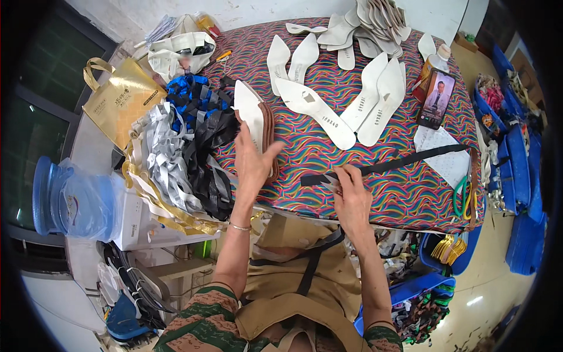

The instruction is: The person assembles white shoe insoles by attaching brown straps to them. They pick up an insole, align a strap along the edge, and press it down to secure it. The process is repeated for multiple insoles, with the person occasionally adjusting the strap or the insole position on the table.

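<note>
A stack of white insoles with brown edges [248, 108] lies at the left of the table, toes pointing away. My left hand [253, 161] rests on its near end, fingers stretched and thumb spread to the right. My right hand [354, 202] is near the table's front edge, fingers pinched over a long black strip [410, 159]. A small pale piece shows under those fingertips; its kind I cannot make out. The strip runs right to the table's edge. Beyond my hands lie loose white insoles [316, 111] [382, 105], some overlapping.
Black, blue and silver strips [167, 155] heap at the left. A further insole pile [381, 26] is at the back. A phone [437, 100] leans on a bottle [438, 58] at right, near green-handled scissors [460, 196]. Blue bins [466, 252] stand below the table's right side.
</note>
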The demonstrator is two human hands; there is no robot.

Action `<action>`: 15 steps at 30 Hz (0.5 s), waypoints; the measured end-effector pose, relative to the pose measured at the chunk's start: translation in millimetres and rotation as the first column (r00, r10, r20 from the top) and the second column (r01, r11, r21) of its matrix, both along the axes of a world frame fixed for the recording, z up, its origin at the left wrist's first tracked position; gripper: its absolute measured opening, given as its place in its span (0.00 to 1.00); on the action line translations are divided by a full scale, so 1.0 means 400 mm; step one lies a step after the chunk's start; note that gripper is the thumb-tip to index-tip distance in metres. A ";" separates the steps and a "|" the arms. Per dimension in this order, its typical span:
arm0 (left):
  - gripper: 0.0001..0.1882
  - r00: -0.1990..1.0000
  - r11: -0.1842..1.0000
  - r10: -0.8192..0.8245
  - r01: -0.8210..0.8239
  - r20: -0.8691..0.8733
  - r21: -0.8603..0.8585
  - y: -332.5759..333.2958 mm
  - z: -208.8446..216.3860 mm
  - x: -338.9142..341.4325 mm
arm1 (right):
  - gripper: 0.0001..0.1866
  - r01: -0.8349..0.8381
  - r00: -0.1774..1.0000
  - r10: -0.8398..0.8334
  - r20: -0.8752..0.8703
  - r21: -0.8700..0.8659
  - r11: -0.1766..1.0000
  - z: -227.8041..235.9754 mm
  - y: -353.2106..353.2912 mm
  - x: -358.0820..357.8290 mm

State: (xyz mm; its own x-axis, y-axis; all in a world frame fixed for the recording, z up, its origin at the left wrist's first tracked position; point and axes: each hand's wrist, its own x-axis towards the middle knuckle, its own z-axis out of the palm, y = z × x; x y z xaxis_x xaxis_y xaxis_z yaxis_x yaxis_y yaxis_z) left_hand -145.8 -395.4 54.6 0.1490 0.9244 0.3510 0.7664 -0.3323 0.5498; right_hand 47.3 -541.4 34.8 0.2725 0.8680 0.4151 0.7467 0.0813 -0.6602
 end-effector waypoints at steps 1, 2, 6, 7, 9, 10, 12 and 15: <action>0.44 0.998 0.999 -0.031 0.033 -0.050 0.027 -0.006 0.003 0.006 | 0.22 -0.001 0.999 0.003 0.046 -0.038 0.999 -0.004 0.004 -0.003; 0.47 0.992 0.999 -0.019 0.023 -0.127 0.034 0.000 -0.017 -0.003 | 0.22 -0.001 0.996 0.007 0.091 -0.076 0.997 -0.011 0.009 -0.006; 0.47 0.898 0.944 -0.105 0.225 0.427 -0.241 0.028 0.019 -0.059 | 0.19 -0.012 0.996 0.021 0.090 -0.101 0.995 -0.018 0.012 0.000; 0.47 0.859 0.915 -0.101 0.278 0.502 -0.292 0.033 0.028 -0.068 | 0.19 -0.020 0.997 0.028 0.077 -0.101 0.995 -0.021 0.012 0.004; 0.48 0.765 0.842 -0.067 0.388 0.641 -0.374 0.039 0.041 -0.083 | 0.17 -0.037 0.998 0.042 0.054 -0.102 0.994 -0.026 0.010 0.011; 0.48 0.744 0.829 -0.067 0.412 0.664 -0.378 0.044 0.037 -0.088 | 0.17 -0.030 0.999 0.034 0.035 -0.124 0.992 -0.022 0.009 0.011; 0.48 0.730 0.830 -0.083 0.427 0.678 -0.359 0.045 0.035 -0.094 | 0.17 -0.053 0.998 0.049 -0.048 -0.087 0.995 -0.013 0.004 0.016; 0.46 0.821 0.874 -0.142 0.366 0.553 -0.320 0.049 0.031 -0.102 | 0.18 -0.068 0.969 0.076 -0.237 0.045 0.997 -0.020 0.003 0.024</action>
